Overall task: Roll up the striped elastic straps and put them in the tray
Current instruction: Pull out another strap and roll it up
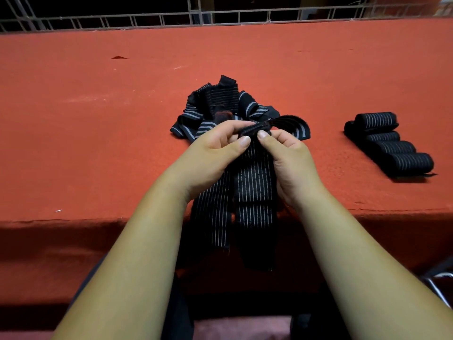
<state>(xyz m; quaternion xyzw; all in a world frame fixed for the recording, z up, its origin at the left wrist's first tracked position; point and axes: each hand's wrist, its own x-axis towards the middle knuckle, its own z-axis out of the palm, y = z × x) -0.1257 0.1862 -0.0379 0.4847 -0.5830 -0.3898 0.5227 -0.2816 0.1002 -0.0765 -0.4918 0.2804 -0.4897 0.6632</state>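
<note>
A black elastic strap with thin white stripes (253, 182) hangs from my hands over the table's front edge. My left hand (215, 148) and my right hand (286, 153) both pinch its top end, thumbs on top, where a short fold is turned over. Just behind my hands lies a loose pile of more striped straps (220, 106) on the red table. Several rolled straps (389, 146) lie side by side at the right. No tray can be made out.
The table is covered in red felt (98, 119), and its front edge runs just under my wrists. A metal grid railing (220, 18) stands along the far side. A metal chair part (438, 280) shows at the lower right.
</note>
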